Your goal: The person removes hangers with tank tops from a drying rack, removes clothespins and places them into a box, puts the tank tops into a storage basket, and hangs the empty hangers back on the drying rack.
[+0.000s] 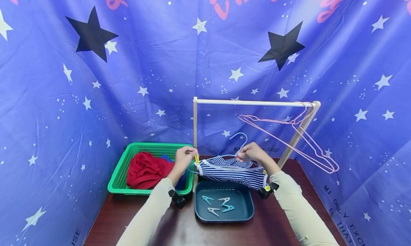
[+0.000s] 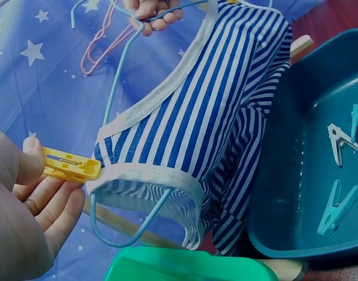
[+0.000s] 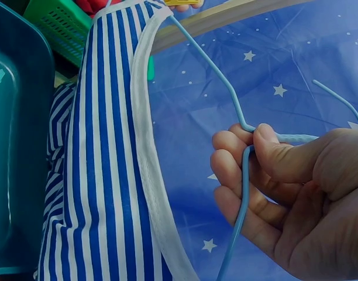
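Observation:
A blue-and-white striped sleeveless top (image 1: 229, 173) hangs on a light blue hanger (image 3: 215, 64). My right hand (image 1: 255, 153) grips that hanger at its neck, thumb against fingers, just below the hook. At the top's other shoulder, my left hand (image 1: 184, 159) pinches a yellow clothespin (image 2: 72, 165) between thumb and fingers. The clothespin's tip meets the white-trimmed shoulder edge, and one end of the hanger pokes out of the armhole below. Another yellow clip (image 1: 265, 172) shows at the shoulder near the right wrist.
Below the top stands a dark teal tray (image 1: 200, 217) with several clothespins (image 1: 213, 211) in it. Left of it, a green basket (image 1: 117, 178) holds red cloth (image 1: 146, 171) and some blue cloth. Pink hangers (image 1: 290, 142) hang at the right end of the wooden rack (image 1: 244, 102).

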Tool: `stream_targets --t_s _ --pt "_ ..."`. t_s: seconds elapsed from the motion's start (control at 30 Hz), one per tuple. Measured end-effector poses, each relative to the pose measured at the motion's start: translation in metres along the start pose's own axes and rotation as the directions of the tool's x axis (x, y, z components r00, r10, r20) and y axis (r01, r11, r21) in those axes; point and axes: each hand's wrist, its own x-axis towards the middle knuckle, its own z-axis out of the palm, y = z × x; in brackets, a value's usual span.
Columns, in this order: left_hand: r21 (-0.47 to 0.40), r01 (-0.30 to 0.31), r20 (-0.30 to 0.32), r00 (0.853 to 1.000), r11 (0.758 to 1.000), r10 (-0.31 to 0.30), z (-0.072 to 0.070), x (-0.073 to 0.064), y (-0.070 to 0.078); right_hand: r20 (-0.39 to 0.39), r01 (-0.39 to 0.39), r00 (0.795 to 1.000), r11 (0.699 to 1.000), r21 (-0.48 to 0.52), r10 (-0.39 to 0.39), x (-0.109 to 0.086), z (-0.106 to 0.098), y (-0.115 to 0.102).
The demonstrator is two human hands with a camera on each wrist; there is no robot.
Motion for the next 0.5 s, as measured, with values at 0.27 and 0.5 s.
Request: stream_targets --t_s 0.27,0.5 --pt "0.022 -0.029 0.019 0.999 0.999 0.028 -0.0007 0.0002 -0.0017 -0.014 -0.031 0.999 0.999 0.006 0.031 0.0003 0.0009 0.0011" --pt "0.033 -0.025 0.017 1.0 0.999 0.024 -0.0012 -0.0005 -0.0043 -0.014 -0.023 1.0 1.0 0.004 0.023 0.0005 0.001 0.0034"
